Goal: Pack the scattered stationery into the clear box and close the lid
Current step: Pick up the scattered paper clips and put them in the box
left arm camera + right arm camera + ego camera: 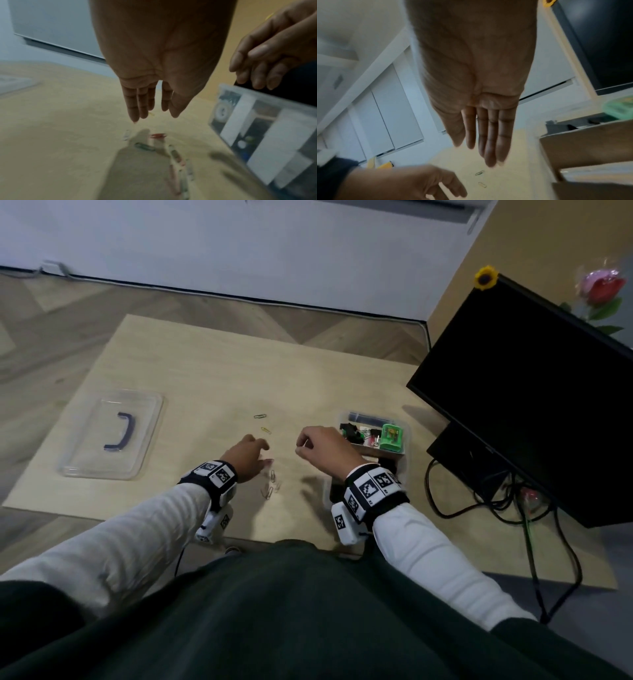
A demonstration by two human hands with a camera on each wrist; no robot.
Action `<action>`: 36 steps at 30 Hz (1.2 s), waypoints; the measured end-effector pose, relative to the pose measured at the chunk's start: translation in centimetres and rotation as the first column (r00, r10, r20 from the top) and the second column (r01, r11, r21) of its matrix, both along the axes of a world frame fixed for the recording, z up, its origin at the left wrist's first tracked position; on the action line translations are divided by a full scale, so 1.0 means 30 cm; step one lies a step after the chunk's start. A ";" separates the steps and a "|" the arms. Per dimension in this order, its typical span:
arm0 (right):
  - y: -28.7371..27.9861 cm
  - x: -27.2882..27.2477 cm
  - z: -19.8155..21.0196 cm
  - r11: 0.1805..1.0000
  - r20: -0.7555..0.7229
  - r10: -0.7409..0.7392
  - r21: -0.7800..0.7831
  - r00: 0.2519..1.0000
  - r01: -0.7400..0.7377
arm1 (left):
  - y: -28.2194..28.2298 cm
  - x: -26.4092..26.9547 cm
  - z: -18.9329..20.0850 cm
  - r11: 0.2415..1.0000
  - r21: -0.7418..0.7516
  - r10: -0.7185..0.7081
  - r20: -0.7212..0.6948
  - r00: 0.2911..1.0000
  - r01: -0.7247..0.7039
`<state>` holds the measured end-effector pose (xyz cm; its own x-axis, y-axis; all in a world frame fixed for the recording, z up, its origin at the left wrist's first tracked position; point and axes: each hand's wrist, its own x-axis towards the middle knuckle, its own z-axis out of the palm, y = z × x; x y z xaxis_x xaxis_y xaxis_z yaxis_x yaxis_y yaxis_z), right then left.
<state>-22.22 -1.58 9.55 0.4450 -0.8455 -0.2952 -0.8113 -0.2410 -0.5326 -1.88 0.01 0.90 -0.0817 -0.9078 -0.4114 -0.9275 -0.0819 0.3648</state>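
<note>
Several loose paper clips [272, 484] lie in a small heap on the wooden table [205, 364]; they blur below my palm in the left wrist view [175, 155]. A dark clip [260, 416] and a yellow clip [265, 430] lie farther out. My left hand [265, 455] hovers just above the heap, fingers straight and spread a little, holding nothing. My right hand [303, 446] is raised between the heap and the clear box [342, 416], thumb pressed to forefinger on a small pale sliver that looks like a paper clip. The box holds a green case [392, 437] and black binder clips [349, 430].
The clear lid [85, 446] with its dark blue handle [120, 431] lies flat at the table's left. A black monitor [531, 392] stands close behind the box at the right, with cables [479, 505] trailing beside the table's right edge.
</note>
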 end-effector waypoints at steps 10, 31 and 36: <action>-0.138 0.265 -0.135 0.944 -0.322 0.290 0.253 0.901 -0.213 | 0.047 0.070 -0.092 0.922 0.208 -0.345 0.054 0.937 0.327; -0.265 0.550 -0.333 0.958 -0.539 0.274 0.228 0.797 -0.175 | -0.011 0.324 -0.136 0.950 0.253 -0.248 0.253 0.935 0.184; -0.155 0.500 -0.353 0.932 -0.504 0.320 0.320 0.802 -0.171 | -0.018 0.303 -0.138 0.963 0.220 -0.216 0.270 0.939 0.158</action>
